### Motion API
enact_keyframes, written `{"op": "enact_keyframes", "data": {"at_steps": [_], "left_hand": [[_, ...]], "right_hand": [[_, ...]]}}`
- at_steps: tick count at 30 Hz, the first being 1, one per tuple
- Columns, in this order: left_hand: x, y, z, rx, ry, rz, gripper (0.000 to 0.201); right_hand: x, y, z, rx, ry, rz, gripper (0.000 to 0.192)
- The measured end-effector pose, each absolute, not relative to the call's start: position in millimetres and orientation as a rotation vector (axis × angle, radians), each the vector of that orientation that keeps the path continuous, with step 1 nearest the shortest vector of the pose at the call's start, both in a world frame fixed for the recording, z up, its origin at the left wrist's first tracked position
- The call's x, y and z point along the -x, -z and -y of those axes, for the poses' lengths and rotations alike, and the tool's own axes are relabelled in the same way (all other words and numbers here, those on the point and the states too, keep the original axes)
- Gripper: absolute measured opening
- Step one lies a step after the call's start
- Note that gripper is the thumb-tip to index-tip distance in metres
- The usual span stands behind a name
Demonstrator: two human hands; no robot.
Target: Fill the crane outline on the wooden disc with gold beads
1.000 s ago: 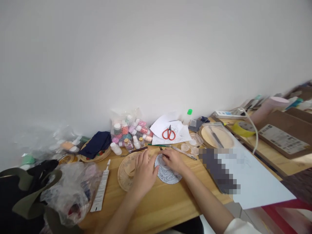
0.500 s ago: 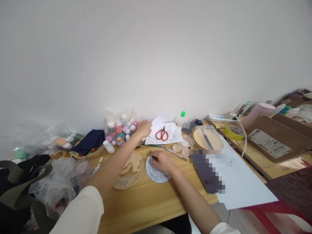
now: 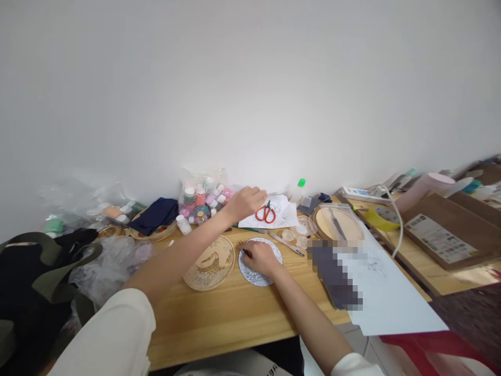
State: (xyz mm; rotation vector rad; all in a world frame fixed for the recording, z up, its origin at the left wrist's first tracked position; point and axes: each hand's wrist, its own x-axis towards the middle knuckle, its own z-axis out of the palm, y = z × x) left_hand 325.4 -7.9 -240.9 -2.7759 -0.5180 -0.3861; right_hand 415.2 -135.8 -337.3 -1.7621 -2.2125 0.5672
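Note:
My right hand (image 3: pixel 261 259) rests on a round black-and-white patterned disc (image 3: pixel 274 249) on the wooden table (image 3: pixel 235 313). It pinches a thin dark tool (image 3: pixel 243 249) whose tip points left. My left hand (image 3: pixel 246 201) stretches to the back of the table, fingers curled, at the edge of a white paper (image 3: pixel 281 215) on which red scissors (image 3: pixel 266 213) lie. Whether it grips anything is unclear. A bag of small bead bottles (image 3: pixel 201 197) stands just left of that hand. A round wooden disc with a gold bird design (image 3: pixel 209 262) lies under my left forearm.
A pen (image 3: pixel 281 241) and small clear cups (image 3: pixel 298 235) lie right of the patterned disc. Further right are a wooden plate (image 3: pixel 340 224), a large white sheet (image 3: pixel 387 297), yellow tape (image 3: pixel 381 217) and a cardboard box (image 3: pixel 446 230). Plastic bags (image 3: pixel 113 261) and a dark bag (image 3: pixel 31 282) crowd the left.
My left hand has left the wooden disc, reached back to the bead bottles, then moved right to the paper with the scissors. My right hand stays on the patterned disc.

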Motion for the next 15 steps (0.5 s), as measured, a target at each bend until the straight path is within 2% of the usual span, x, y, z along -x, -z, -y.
{"op": "enact_keyframes", "data": {"at_steps": [7, 15], "left_hand": [[-322.3, 293.1, 33.6, 2.789, 0.166, 0.266, 0.027], [-326.3, 290.9, 26.3, 2.767, 0.129, 0.385, 0.021]], "right_hand": [[-414.5, 335.5, 136.0, 1.795, -0.563, 2.204, 0.042], [-415.6, 335.2, 135.8, 1.759, -0.583, 2.206, 0.042]]}}
